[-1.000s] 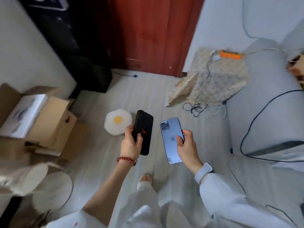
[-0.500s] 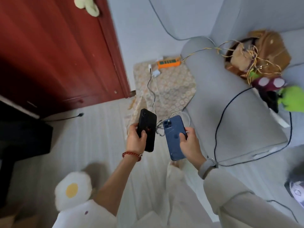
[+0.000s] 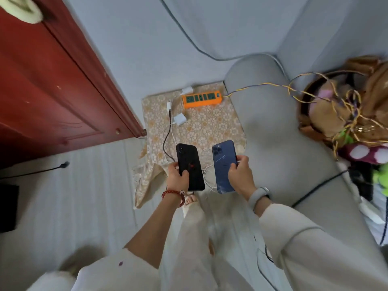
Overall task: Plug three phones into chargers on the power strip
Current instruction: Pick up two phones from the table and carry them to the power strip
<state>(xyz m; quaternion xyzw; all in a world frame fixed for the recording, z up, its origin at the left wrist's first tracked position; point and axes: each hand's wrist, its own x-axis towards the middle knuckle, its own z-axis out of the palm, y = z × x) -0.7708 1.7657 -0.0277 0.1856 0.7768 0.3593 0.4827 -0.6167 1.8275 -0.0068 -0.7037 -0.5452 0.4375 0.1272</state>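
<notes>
My left hand (image 3: 178, 179) grips a black phone (image 3: 189, 164), held upright with its back toward me. My right hand (image 3: 241, 177) grips a blue phone (image 3: 223, 164), also back up, beside the black one. Ahead on a patterned cloth (image 3: 210, 127) lies an orange power strip (image 3: 202, 99) against the wall. A white charger block (image 3: 179, 119) rests on the cloth in front of the strip, another white plug (image 3: 187, 90) sits at the strip's left end. White and black cables (image 3: 168, 141) run from there toward my hands. No third phone is visible.
A red door (image 3: 52, 85) stands at the left. A grey sofa arm (image 3: 277, 131) flanks the cloth on the right, with plush toys and tangled yellow wire (image 3: 344, 106) on the seat. A black cable (image 3: 33, 172) crosses the floor at left. My feet stand just below the phones.
I have walked and turned toward the cloth; the power strip and chargers are now much closer and centred. Both hands kept hold of their phones.
</notes>
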